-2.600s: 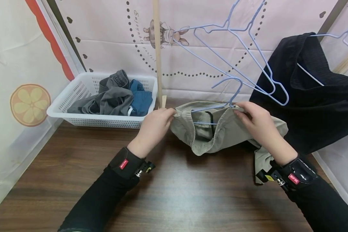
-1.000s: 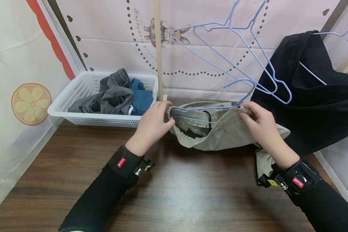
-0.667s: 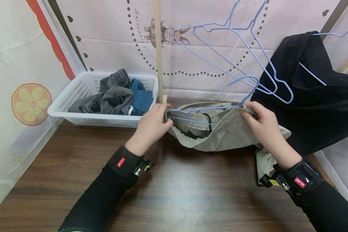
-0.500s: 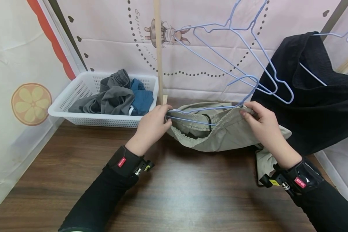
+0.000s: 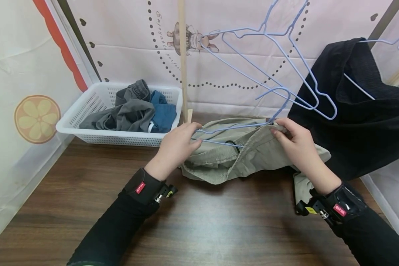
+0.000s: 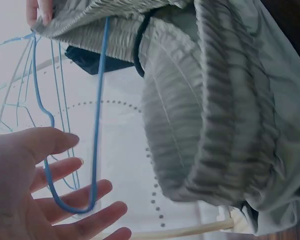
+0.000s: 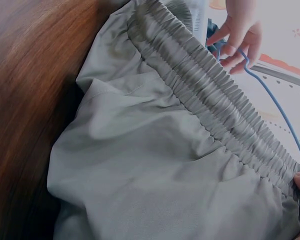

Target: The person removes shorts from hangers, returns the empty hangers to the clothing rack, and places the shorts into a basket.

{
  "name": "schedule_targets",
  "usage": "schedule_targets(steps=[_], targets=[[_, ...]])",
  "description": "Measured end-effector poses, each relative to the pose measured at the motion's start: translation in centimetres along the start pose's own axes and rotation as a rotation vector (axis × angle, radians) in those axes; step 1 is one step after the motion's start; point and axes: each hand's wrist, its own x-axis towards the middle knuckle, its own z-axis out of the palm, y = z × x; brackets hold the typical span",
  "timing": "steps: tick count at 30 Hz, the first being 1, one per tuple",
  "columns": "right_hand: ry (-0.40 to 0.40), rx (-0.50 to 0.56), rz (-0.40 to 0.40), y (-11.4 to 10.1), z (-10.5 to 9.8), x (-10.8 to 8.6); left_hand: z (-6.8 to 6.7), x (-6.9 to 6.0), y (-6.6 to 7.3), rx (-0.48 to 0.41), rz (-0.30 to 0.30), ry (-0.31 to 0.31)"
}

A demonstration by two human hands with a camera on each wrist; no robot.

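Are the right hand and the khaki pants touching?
Touching: the head view shows the right hand pinching the khaki pants at the waistband.

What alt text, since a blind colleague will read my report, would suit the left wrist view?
A left hand, fingers spread, is at the rounded end of a blue hanger. The hanger's lower bar runs behind the gathered waistband of a grey-green garment, which a right hand, partly in view, pinches at top left.
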Motion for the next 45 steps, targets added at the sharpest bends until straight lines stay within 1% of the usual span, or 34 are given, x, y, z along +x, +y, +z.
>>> schedule_targets(steps=[4, 7, 10, 12, 15, 17, 21, 24, 26, 28, 34, 41, 45], targets=[[-0.015, -0.001, -0.012, -0.2, 0.2, 0.0, -0.1, -0.1, 0.6, 0.049, 0.063, 0.002], [-0.019, -0.017, -0.026, -0.3, 0.2, 0.0, -0.1, -0.1, 0.7, 0.104, 0.132, 0.006], [-0.026, -0.033, -0.041, -0.3, 0.1, 0.0, -0.1, -0.1, 0.6, 0.139, 0.199, 0.016], [-0.038, -0.036, -0.046, -0.2, 0.0, 0.1, -0.2, -0.2, 0.5, 0.144, 0.228, 0.02], [-0.058, -0.036, -0.046, -0.1, -0.1, 0.2, -0.6, -0.2, 0.3, 0.136, 0.254, 0.032], [-0.075, -0.035, -0.046, -0.1, -0.1, 0.2, -0.9, -0.2, 0.3, 0.122, 0.268, 0.061], [-0.114, -0.036, -0.041, 0.1, -0.3, 0.3, -1.6, -0.3, 0.2, 0.094, 0.291, 0.144], [-0.133, -0.037, -0.036, 0.1, -0.4, 0.3, -2.1, -0.3, 0.1, 0.099, 0.297, 0.192], [-0.143, -0.04, -0.031, 0.1, -0.5, 0.3, -2.4, -0.3, 0.0, 0.11, 0.293, 0.209], [-0.151, -0.046, -0.019, 0.0, -0.5, 0.4, -2.7, -0.4, -0.2, 0.111, 0.281, 0.213], [-0.179, -0.071, 0.04, 0.3, -0.7, 0.1, -3.5, -0.7, -0.8, 0.09, 0.241, 0.199], [-0.207, -0.073, 0.075, 0.9, -1.2, -0.2, -4.7, -1.2, -1.7, 0.093, 0.211, 0.225], [-0.232, -0.084, 0.094, 1.3, -1.3, -0.3, -5.2, -1.4, -2.2, 0.094, 0.197, 0.228]])
